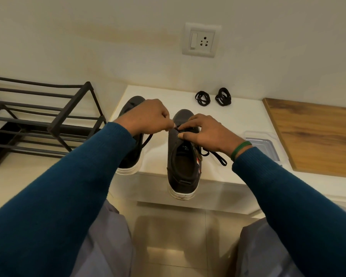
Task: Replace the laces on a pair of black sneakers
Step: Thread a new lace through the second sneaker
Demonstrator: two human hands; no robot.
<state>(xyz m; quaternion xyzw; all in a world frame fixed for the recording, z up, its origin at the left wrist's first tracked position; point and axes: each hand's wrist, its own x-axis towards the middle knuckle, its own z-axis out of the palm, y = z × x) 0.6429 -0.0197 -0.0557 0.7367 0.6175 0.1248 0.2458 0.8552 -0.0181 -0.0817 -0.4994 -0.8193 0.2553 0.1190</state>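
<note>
I'd judge the old lace (146, 141) is being unthreaded from the right sneaker (180, 162), which stands on the worktop (238, 120) beside its mate (130, 156). The left hand (148, 114) pinches the lace at the eyelets. The right hand (208, 132) grips the upper, thumb pressed to its side. Next probably comes a steady pull through, then the fresh coils (202, 98) behind.

- This looks like a home, probably an entry corner: a dark metal shoe rack (44, 116) stands on the floor just left of the white counter (238, 120).
- A household switch-and-socket plate (201, 40) sits on the cream wall above the counter.
- Glossy pale floor tiles (168, 236) lie below the counter's front edge.
- Worn sneakers (180, 156) rest on the counter.
</note>
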